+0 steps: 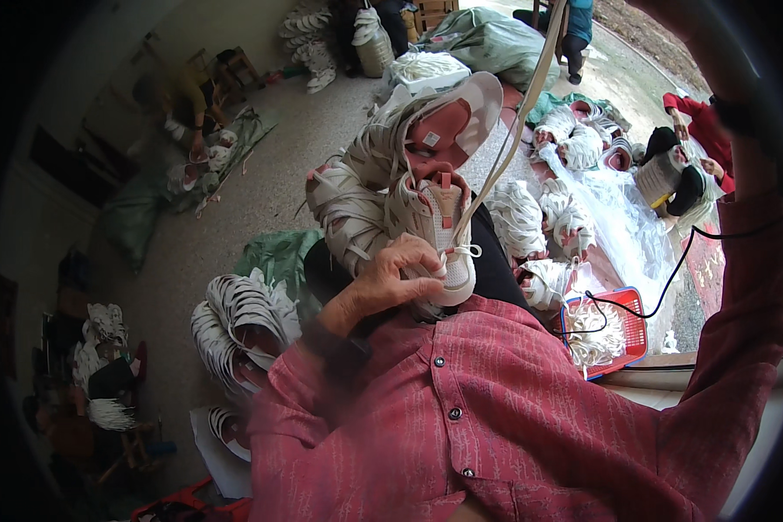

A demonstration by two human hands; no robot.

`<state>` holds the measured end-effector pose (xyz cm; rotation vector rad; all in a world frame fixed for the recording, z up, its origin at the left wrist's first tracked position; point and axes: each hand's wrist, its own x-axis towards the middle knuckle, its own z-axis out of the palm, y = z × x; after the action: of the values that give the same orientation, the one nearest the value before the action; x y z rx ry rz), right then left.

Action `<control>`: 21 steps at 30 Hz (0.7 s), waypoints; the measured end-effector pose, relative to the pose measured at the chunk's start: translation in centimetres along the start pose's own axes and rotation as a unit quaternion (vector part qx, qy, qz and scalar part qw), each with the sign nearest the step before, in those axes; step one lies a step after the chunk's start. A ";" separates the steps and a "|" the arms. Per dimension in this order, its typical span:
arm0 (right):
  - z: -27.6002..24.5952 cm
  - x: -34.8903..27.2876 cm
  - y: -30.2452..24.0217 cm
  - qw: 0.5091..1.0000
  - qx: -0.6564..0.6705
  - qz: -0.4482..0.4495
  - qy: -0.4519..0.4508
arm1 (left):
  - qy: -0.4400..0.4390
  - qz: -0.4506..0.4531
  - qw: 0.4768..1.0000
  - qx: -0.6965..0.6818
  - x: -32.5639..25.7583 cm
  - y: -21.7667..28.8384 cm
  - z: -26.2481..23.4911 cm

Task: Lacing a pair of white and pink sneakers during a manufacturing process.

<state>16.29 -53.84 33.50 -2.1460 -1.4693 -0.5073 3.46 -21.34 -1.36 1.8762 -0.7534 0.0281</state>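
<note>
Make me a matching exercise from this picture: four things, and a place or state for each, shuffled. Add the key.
Things
1. left hand
2. basket
3. long lace
4. nested pile of pale uppers

Places and states
A. runs up out of the picture's top edge
B. beside green sheeting, left of the person's lap
C. fingers curled at the toe end of the shoe upper
D. red, filled with white laces

Pairs: 1-C, 2-D, 3-A, 4-B
</note>
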 end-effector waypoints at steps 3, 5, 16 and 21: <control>-0.1 -0.2 0.1 1.000 -0.012 0.011 -0.007 | 0.056 -0.008 0.996 0.073 0.4 -0.4 0.0; -0.1 -0.4 0.1 1.000 -0.021 0.019 -0.011 | 0.126 0.048 0.962 0.235 0.9 -0.3 0.5; -0.2 0.1 0.9 0.996 -0.060 0.053 -0.045 | 0.227 0.045 0.910 0.344 -4.0 -3.4 2.5; -0.1 1.3 0.8 0.993 -0.076 0.064 -0.071 | -0.040 0.310 0.850 0.424 -3.8 -2.2 3.8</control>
<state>17.46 -53.17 34.11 -2.4224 -1.3938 -0.4416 0.30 -22.20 -6.16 2.3497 -1.5619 0.8172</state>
